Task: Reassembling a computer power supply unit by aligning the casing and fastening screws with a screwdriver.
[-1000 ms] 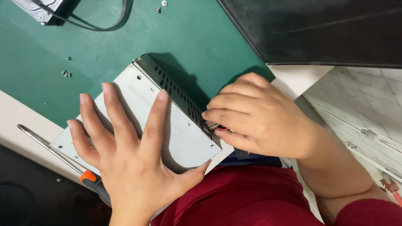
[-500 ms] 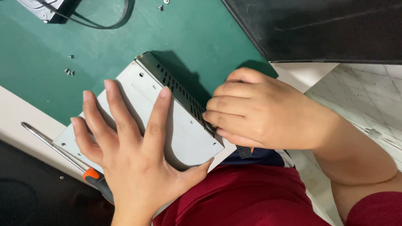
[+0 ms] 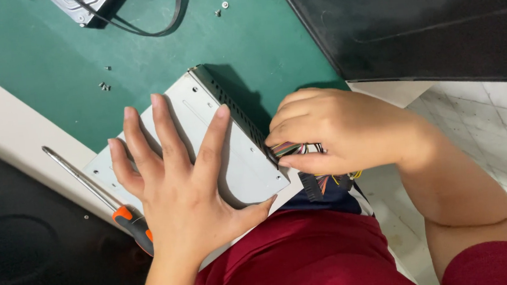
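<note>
A grey metal power supply box (image 3: 239, 156) lies at the near edge of the green mat (image 3: 45, 63). My left hand (image 3: 178, 186) presses flat on its top, fingers spread. At the box's right side, by its perforated black face, my right hand (image 3: 338, 132) is closed around a bundle of coloured wires (image 3: 294, 149). More of these wires and a black connector (image 3: 312, 186) hang below that hand.
A screwdriver (image 3: 102, 195) with an orange and black handle lies on the white table edge, left of my left hand. A black computer case (image 3: 426, 17) stands at the upper right. Small screws (image 3: 103, 85) and a cabled metal part (image 3: 85, 4) lie farther back.
My right hand has shifted slightly right and its grip on the wire bundle now shows, with wires and a connector visible below it. My left hand stays flat on the box.
</note>
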